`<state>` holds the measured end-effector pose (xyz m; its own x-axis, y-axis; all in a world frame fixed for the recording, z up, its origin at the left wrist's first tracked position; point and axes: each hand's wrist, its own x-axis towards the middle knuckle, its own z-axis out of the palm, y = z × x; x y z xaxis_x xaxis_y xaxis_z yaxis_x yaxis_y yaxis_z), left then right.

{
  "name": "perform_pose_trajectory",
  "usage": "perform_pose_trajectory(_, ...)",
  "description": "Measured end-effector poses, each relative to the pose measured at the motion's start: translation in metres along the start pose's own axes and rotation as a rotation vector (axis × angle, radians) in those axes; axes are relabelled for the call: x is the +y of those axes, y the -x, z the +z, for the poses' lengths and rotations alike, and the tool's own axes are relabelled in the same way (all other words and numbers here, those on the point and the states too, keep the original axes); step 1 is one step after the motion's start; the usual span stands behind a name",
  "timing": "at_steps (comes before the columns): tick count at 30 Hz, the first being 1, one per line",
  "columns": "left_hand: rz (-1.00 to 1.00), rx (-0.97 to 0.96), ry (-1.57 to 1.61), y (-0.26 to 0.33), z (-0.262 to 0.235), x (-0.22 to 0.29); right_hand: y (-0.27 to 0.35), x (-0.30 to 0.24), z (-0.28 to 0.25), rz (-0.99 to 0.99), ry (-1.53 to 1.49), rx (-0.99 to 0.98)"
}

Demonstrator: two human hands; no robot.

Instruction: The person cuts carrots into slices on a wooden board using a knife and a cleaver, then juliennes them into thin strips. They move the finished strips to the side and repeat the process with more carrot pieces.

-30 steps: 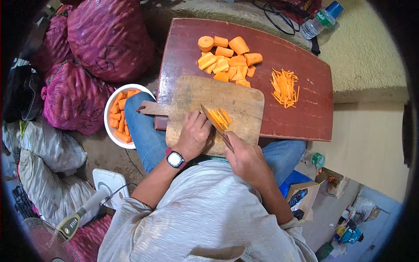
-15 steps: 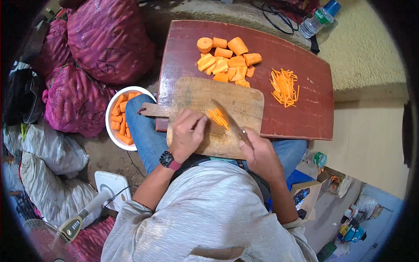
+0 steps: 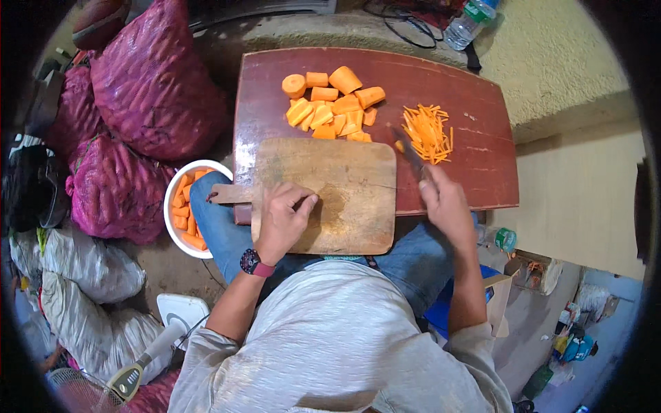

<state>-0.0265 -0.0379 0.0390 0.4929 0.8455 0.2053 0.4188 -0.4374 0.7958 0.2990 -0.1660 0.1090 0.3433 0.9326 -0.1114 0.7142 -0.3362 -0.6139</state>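
Note:
My right hand [image 3: 447, 203] grips a knife [image 3: 413, 155] by its handle, off the right side of the wooden cutting board [image 3: 358, 186]. The blade lies beside a pile of thin carrot strips [image 3: 428, 131] on the red-brown tabletop [image 3: 475, 172]. A small orange piece shows against the blade. My left hand [image 3: 281, 215] rests on the left part of the board, fingers curled in and thumb against them, with nothing visible in it. Beyond the board sits a heap of peeled carrot chunks [image 3: 348, 103], some cut into flat slabs.
A white tub [image 3: 172, 227] of carrot pieces stands left of the table, by my left knee. Large red mesh sacks [image 3: 155, 82] and pale sacks [image 3: 96, 268] fill the left side. A fan [image 3: 131, 375] stands lower left. A plastic bottle [image 3: 465, 27] lies on the ledge behind the table.
My right hand has moved right with the knife, from the board to the strip pile. The cut strips are gone from the board. My left hand stays on the board, its fingers curled.

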Motion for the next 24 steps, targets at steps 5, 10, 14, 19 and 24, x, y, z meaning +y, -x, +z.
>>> perform_pose_trajectory(5, 0.238, -0.078, 0.035, -0.041, 0.033, 0.035, -0.016, 0.019, -0.032, -0.087, 0.321, 0.139)
perform_pose_trajectory(10, 0.451, -0.076, 0.01, -0.133, 0.082, 0.087, 0.001, 0.021, -0.032, -0.353, 0.467, 0.244)
perform_pose_trajectory(14, 0.58, -0.22, -0.237, -0.186, 0.135, 0.108, 0.015, 0.018, -0.036, -0.413, 0.556, 0.183)
perform_pose_trajectory(19, 0.547, -0.303, -0.402, -0.223, 0.179, 0.094, 0.022, 0.031, -0.031, -0.407, 0.625, 0.194)
perform_pose_trajectory(24, 0.574, -0.189, -0.405, -0.225, 0.177, 0.072, 0.032, 0.034, -0.021, -0.377, 0.54, 0.191)
